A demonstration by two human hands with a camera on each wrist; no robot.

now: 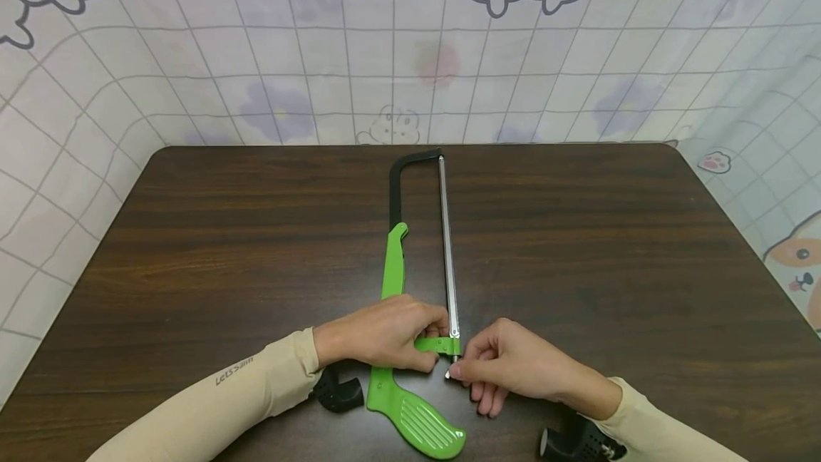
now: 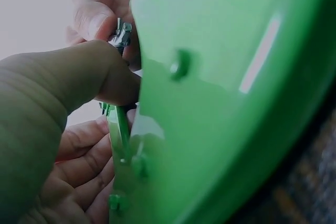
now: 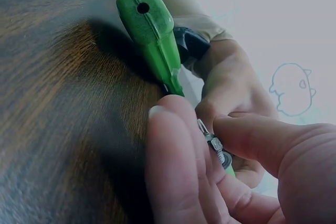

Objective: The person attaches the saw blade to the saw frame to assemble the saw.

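Note:
A hacksaw (image 1: 393, 266) lies on the table with its black front frame (image 1: 394, 194) pointing away and its green handle (image 1: 426, 423) toward me. Its silver blade (image 1: 448, 255) runs along the right side. My left hand (image 1: 394, 334) grips the green frame by the short lower arm (image 1: 437, 346) that bears the blade's near end. My right hand (image 1: 513, 366) pinches the small metal wing nut (image 3: 216, 144) on the threaded screw below that arm, between thumb and forefinger. In the left wrist view the green handle (image 2: 226, 77) covers much of the scene.
The dark wooden table (image 1: 244, 234) reaches back to a patterned cloth (image 1: 385, 48) with grid lines and cartoon figures. Black wrist cameras (image 1: 340, 394) sit below both wrists, the left one close beside the handle.

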